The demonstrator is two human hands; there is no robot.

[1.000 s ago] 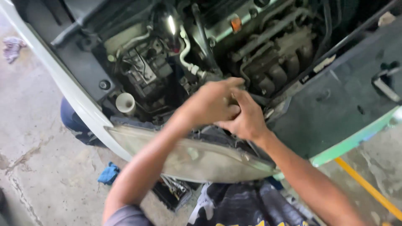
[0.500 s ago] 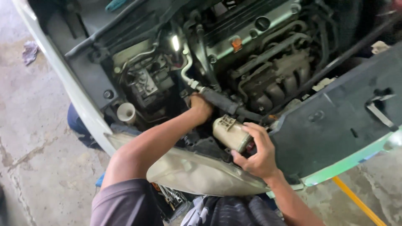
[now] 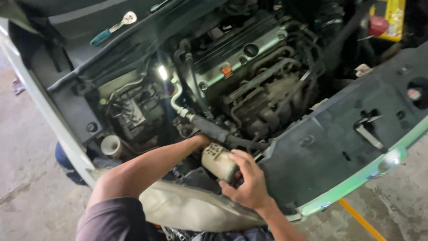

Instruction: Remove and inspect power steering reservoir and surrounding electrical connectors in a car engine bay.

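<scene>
I lean over an open car engine bay. My right hand point(image 3: 248, 182) grips a dirty cream cylindrical canister point(image 3: 217, 161) near the front of the bay. My left arm reaches in beside it, and my left hand point(image 3: 200, 141) is mostly hidden behind the canister, under a thick black hose point(image 3: 218, 132). Whether that hand holds anything cannot be seen. The engine block point(image 3: 249, 76) lies behind the hose.
A black front panel point(image 3: 347, 147) with a green-lit edge runs along the right. A ratchet wrench with a teal handle point(image 3: 113, 27) rests on the upper cowl. A yellow battery point(image 3: 392, 15) sits top right. The headlamp point(image 3: 191, 209) is below my arms. Concrete floor lies at left.
Both hands were together above the headlamp; the left has since reached deeper under the hose while the right took hold of the canister. The view has shifted right and upward.
</scene>
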